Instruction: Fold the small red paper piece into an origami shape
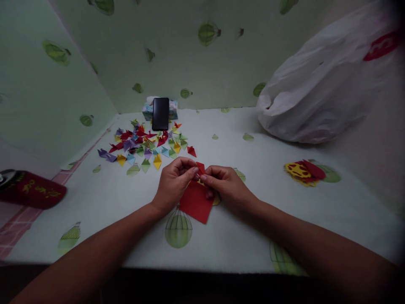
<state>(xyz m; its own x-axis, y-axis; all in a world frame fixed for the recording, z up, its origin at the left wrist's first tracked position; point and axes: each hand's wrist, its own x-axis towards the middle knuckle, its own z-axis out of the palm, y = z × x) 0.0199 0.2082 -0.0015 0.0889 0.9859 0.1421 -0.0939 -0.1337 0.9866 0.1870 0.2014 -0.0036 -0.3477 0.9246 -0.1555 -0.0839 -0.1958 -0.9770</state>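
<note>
Both of my hands meet near the middle of the table, pinching a small folded piece of red paper (200, 167) between thumbs and fingers. My left hand (177, 180) grips it from the left, my right hand (226, 183) from the right. The fingers hide much of its shape. Just below them lies a flat red paper square (196, 203), partly under my right fingertips, with a bit of yellow paper (216, 198) showing at its right edge. Beyond my left hand spreads a pile of small folded paper cranes (145, 145) in several colours.
A dark phone (160, 114) leans against a tissue box (173, 109) behind the cranes. At the left edge a red drink can (33, 188) appears tilted. On the right are yellow and red paper cut-outs (299, 171) and, farther back, a bulging white plastic bag (313, 88).
</note>
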